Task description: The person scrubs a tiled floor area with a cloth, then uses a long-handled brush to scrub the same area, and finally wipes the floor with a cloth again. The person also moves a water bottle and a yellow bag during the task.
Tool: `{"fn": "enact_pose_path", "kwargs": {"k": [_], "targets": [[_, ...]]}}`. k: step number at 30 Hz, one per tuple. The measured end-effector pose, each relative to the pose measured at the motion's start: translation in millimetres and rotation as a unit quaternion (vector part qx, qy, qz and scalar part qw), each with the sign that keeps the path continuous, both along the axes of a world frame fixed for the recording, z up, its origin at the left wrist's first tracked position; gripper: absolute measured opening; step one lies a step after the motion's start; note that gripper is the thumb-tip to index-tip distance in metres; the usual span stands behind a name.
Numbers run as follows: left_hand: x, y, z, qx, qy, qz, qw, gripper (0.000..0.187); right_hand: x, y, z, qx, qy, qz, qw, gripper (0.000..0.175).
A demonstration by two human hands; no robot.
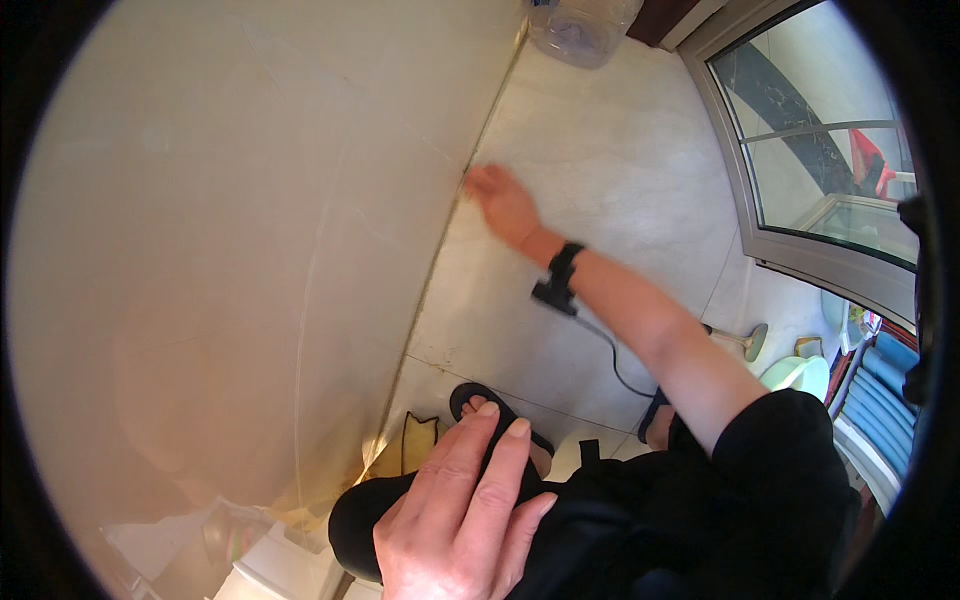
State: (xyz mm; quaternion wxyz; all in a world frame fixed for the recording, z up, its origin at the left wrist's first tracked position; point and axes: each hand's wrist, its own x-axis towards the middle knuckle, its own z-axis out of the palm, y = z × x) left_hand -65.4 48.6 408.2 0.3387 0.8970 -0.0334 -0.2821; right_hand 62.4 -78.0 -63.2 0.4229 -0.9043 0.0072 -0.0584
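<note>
My left hand point(461, 510) is at the bottom, its back up, its fingers extended over my black-clad leg; nothing shows in it. My right hand point(502, 201) is blurred and stretched forward beside the seam between a glossy pale wall panel point(225, 247) and the pale tiled floor point(637, 165). Its fingers are bent at the seam, and whether they hold something small cannot be told. A black strap with a small device point(559, 281) circles my right wrist, and a cable hangs from it. A yellow cloth with a dark edge point(421, 435) lies near my sandalled foot.
A clear plastic bottle point(581, 34) stands at the top by the wall. Right of the floor is a metal-framed glass door point(746, 187). Lower right are a scraper-like tool point(754, 343), a pale green basin point(802, 375) and blue slatted plastic point(881, 405). White containers point(277, 566) stand lower left.
</note>
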Motion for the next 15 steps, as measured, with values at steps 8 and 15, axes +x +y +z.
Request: {"fn": "enact_pose_path", "kwargs": {"k": [8, 15], "targets": [[-37.5, 0.2, -16.5, 0.007, -0.175, -0.176, 0.969, 0.055, -137.7, 87.9, 32.0, -0.023, -0.077, 0.380, 0.922, 0.016], [-53.2, -25.7, 0.0, 0.043, -0.194, -0.204, 0.959, 0.052, -161.4, 22.3, 40.4, -0.150, -0.059, 0.200, 0.966, 0.037]]}}
